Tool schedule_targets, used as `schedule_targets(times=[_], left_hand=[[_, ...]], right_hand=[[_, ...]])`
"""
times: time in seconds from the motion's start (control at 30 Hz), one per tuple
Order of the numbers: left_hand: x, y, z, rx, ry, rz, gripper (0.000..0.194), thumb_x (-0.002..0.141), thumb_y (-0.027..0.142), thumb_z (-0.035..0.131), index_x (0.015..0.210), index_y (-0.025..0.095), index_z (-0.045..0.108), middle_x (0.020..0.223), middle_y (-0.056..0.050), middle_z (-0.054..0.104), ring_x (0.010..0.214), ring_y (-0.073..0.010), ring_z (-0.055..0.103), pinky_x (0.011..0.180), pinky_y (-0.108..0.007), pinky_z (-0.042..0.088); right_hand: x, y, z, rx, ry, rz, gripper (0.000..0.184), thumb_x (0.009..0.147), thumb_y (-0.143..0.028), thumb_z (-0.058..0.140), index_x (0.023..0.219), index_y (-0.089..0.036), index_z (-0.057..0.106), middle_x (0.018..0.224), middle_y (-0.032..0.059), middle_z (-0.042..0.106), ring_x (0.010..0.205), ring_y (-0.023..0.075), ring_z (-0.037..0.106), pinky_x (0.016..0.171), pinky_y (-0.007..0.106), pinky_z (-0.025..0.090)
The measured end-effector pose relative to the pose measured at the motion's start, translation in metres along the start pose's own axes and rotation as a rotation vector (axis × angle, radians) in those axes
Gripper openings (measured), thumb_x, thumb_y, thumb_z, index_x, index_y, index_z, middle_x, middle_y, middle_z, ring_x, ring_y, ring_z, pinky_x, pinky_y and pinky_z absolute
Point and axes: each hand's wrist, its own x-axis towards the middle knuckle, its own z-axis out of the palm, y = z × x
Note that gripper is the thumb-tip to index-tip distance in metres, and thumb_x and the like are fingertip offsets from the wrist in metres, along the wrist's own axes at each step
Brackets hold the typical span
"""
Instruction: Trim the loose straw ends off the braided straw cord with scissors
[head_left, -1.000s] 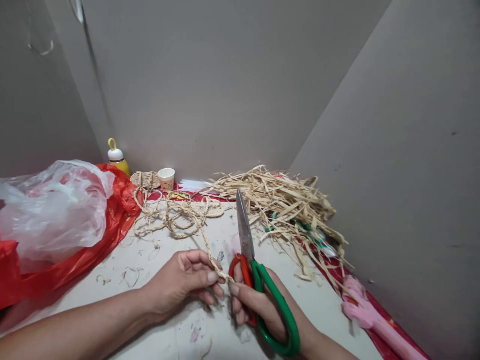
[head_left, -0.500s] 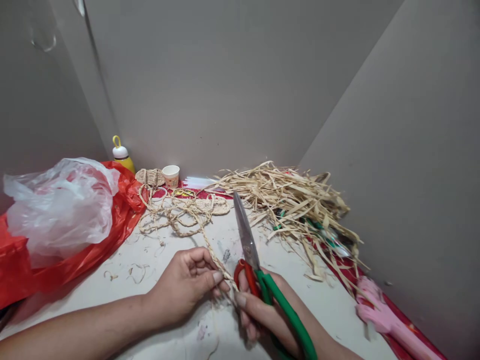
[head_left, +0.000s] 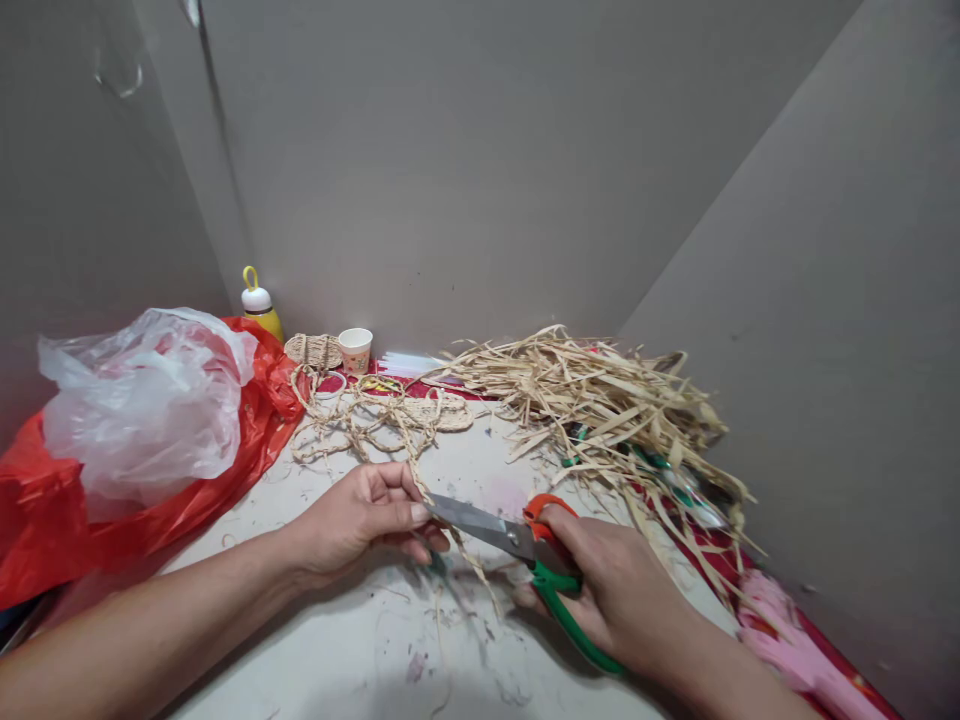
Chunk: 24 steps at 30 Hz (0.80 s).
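Your right hand [head_left: 619, 575] grips scissors [head_left: 486, 525], now swung from eleven to ten o'clock; your left hand [head_left: 352, 522] pinches the braid [head_left: 414, 466].

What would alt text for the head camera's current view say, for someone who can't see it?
A person's left hand pinches a braided straw-coloured cord while their right hand holds scissors, blades appearing to reach the cord. Beyond, a tangle of braid lies on the pale tabletop, with a heap of loose strips at right.
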Motion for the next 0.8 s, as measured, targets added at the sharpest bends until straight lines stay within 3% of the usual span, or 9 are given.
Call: schedule_targets(times=[0.47,0.8], left_hand=[[-0.0002,0.0006,-0.0054,-0.026,-0.067,-0.076,0.016,0.074,0.022,0.07,0.076,0.011,0.059,0.066,-0.008,0.068,0.056,-0.0116,0.064,0.059,-0.021,0.051],[0.0007,-0.0016,-0.0071,-0.123,-0.092,-0.14,0.023,0.067,0.025,0.077,0.074,0.009,0.062,0.062,-0.007,0.067,0.052,-0.0113,0.062,0.054,-0.019,0.049]], right_hand=[[-0.0009,0.0093,-0.0032,-0.106,-0.036,-0.036,0.031,0.077,-0.05,0.056,0.077,-0.021,0.045,0.065,0.0006,0.055,0.056,0.0159,0.051,0.053,0.027,0.031],[0.0014,0.0074,-0.0037,-0.106,-0.035,-0.061,0.02,0.077,-0.038,0.055,0.077,-0.022,0.043,0.065,0.0004,0.054,0.057,0.0158,0.049,0.054,0.027,0.03]])
